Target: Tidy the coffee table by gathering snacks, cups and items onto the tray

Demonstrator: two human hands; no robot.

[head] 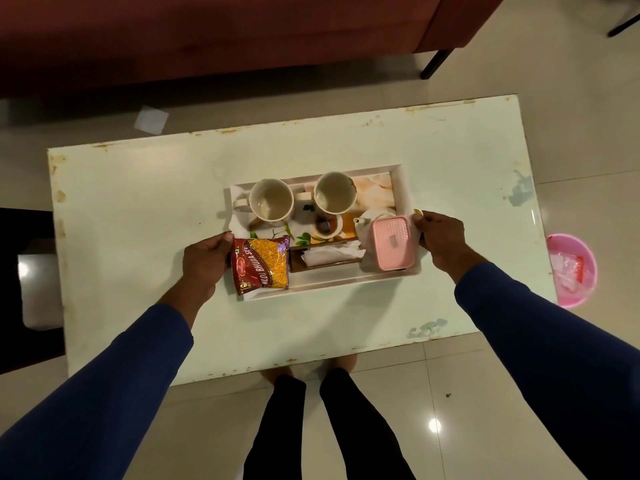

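Pale green coffee table point(138, 216) holds the tray point(325, 284) in its middle — cups, snack bag point(262, 265) and pink box point(393, 242) sit on it. Your left hand point(204, 263) and right hand point(441, 237) each grip a tray end. Gathering looks done — lift it level.

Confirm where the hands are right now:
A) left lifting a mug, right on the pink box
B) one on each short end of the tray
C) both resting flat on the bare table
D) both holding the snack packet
B: the left hand grips the tray at its left end beside the snack packet, and the right hand grips the right end next to the pink box.
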